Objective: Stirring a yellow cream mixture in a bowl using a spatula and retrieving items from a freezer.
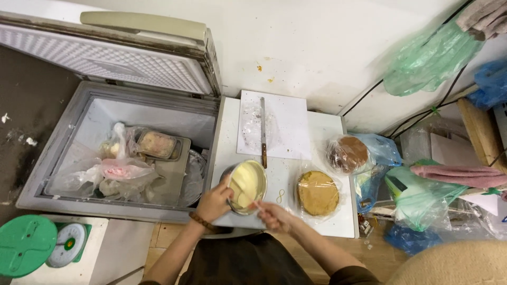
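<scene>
A metal bowl of pale yellow cream [246, 186] is seen on a white table [327, 221], just right of an open chest freezer [79, 126]. Its left rim is gripped by the left hand [212, 203]. The right hand [274, 215], below the bowl, is closed around a thin utensil [257, 205]. Right of the bowl, a round sponge cake [317, 193] is laid.

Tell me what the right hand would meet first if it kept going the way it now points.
The right hand points up-left at the metal bowl of pale yellow cream, so it would likely meet the bowl's near rim first; depth is hard to judge.
</scene>
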